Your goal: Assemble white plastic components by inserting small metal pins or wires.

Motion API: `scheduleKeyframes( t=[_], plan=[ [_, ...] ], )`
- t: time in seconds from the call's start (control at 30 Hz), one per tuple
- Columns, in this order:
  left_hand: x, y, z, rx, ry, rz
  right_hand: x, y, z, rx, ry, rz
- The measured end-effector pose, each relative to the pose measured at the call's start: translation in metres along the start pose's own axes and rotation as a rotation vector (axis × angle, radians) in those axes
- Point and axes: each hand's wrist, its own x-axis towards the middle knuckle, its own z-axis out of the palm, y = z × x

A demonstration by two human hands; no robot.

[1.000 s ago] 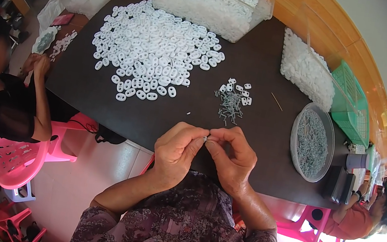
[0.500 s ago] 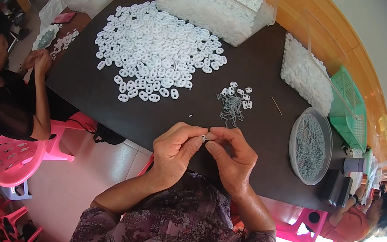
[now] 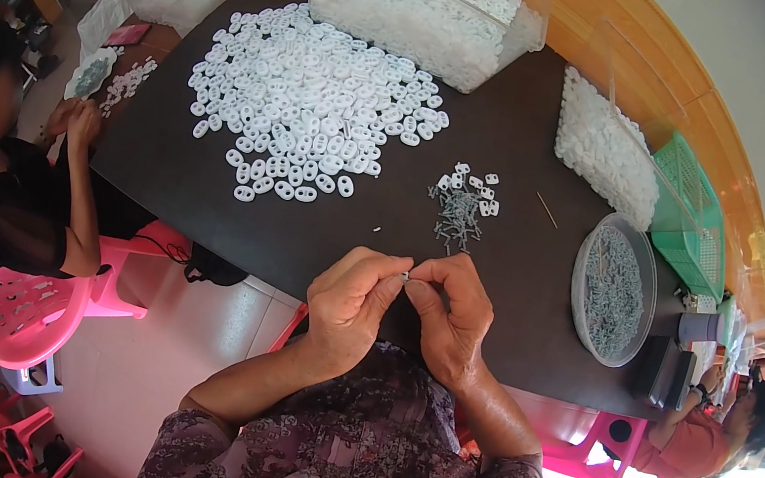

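Note:
Near the table's front edge, my left hand (image 3: pixel 345 301) and my right hand (image 3: pixel 451 322) meet fingertip to fingertip. Both pinch a small white plastic piece (image 3: pixel 406 276), mostly covered by the fingers. Whether a screw is also in the pinch, I cannot make out. Just beyond my right hand lies a small heap of grey screws (image 3: pixel 459 219), with several small white two-hole clips (image 3: pixel 488 194) at its far side. Farther left spreads a big pile of white oval two-hole plates (image 3: pixel 295 95).
Clear bins of white pieces (image 3: pixel 408 13) (image 3: pixel 608 145) stand at the back. On the right are a round tub of grey screws (image 3: pixel 614 296), a green basket (image 3: pixel 692 213) and a thin stick (image 3: pixel 547 209). People sit at left (image 3: pixel 28 203) and right (image 3: pixel 707 436).
Both hands have shifted slightly, the right one a little to the left, bringing the fingertips closer around the white piece. The piles on the table look the same.

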Motion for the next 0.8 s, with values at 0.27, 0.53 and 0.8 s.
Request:
scheduleKeyframes(
  t=[0.27, 0.53, 0.8],
  plan=[
    [-0.003, -0.002, 0.003, 0.046, 0.054, 0.078, -0.004, 0.003, 0.004, -0.026, -0.027, -0.027],
    [-0.003, -0.005, -0.017, -0.223, 0.077, -0.179, 0.023, -0.005, 0.004, -0.024, -0.057, -0.068],
    [-0.001, -0.005, -0.038, -0.422, 0.199, -0.148, 0.067, 0.034, 0.062, -0.477, -0.063, -0.285]
  ],
)
